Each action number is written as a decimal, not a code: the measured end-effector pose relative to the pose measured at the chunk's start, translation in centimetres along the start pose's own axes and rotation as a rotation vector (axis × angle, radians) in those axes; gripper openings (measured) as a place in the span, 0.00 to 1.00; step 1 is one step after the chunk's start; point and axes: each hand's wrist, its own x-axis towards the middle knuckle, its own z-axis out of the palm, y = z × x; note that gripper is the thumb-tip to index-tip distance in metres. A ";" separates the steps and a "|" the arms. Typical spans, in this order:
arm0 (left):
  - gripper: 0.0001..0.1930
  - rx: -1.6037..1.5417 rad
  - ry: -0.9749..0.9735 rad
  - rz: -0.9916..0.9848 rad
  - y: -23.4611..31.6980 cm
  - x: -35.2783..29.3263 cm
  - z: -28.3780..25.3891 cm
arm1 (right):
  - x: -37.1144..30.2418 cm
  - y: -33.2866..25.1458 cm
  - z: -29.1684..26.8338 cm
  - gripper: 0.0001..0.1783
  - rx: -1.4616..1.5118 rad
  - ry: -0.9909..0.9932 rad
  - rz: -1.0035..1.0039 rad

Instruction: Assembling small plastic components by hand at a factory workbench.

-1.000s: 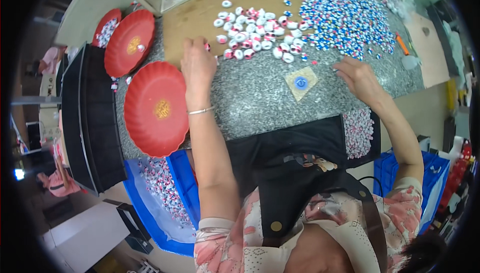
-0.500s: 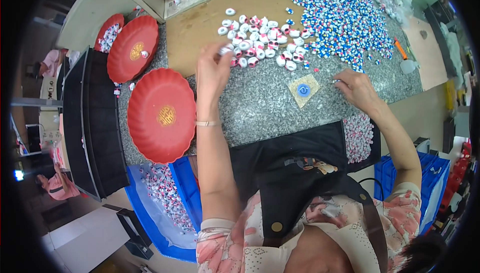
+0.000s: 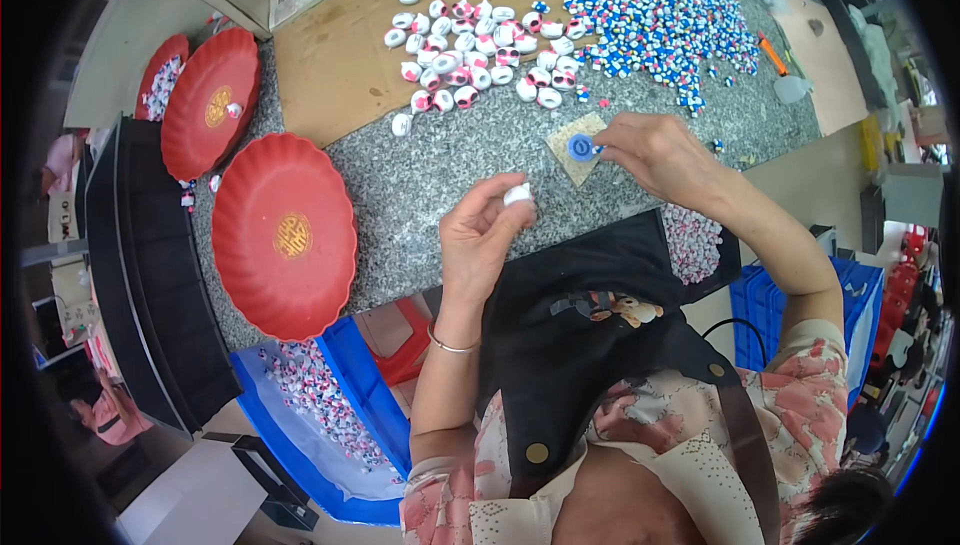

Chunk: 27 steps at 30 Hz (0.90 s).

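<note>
My left hand (image 3: 478, 237) is closed around a small white rounded piece (image 3: 517, 194), held above the near part of the grey speckled worktop (image 3: 400, 180). My right hand (image 3: 665, 163) pinches a tiny blue-and-white piece (image 3: 598, 150) right at the edge of a round blue cup or disc (image 3: 579, 148); whether the two touch I cannot tell. Under the disc lies a beige square pad (image 3: 572, 167). Beyond my hands is a loose group of white-and-pink hollow pieces (image 3: 445, 63), and to its right a large heap of tiny blue-and-white pieces (image 3: 655, 25).
Two red scalloped dishes (image 3: 330, 185) and a smaller one behind stand at the left. An orange-handled tool (image 3: 772, 57) lies at the right. Blue crates (image 3: 375, 385) flank my lap, and a black tray (image 3: 730, 255) with small pinkish pieces sits at the near edge.
My left hand has come back from the group of white-and-pink pieces with one in its fingers. My right hand has moved left to the blue disc. The whole view has shifted slightly.
</note>
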 end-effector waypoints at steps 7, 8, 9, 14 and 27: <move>0.18 -0.021 -0.085 0.073 0.9 0.7 0.3 | 2.2 -0.6 0.7 0.05 -0.288 -0.082 -0.173; 0.18 -0.022 -0.088 0.072 0.9 0.6 0.1 | 2.2 -0.5 0.8 0.05 -0.290 -0.082 -0.170; 0.18 -0.012 -0.107 0.020 1.0 0.4 -0.2 | 2.1 -0.3 0.9 0.05 -0.285 -0.109 -0.160; 0.20 0.152 -0.088 0.004 0.3 0.3 -0.8 | 2.1 -0.1 1.2 0.06 -0.255 -0.077 -0.139; 0.17 0.285 0.085 0.136 -1.7 1.9 1.4 | 0.6 -1.2 0.2 0.08 0.143 0.092 0.134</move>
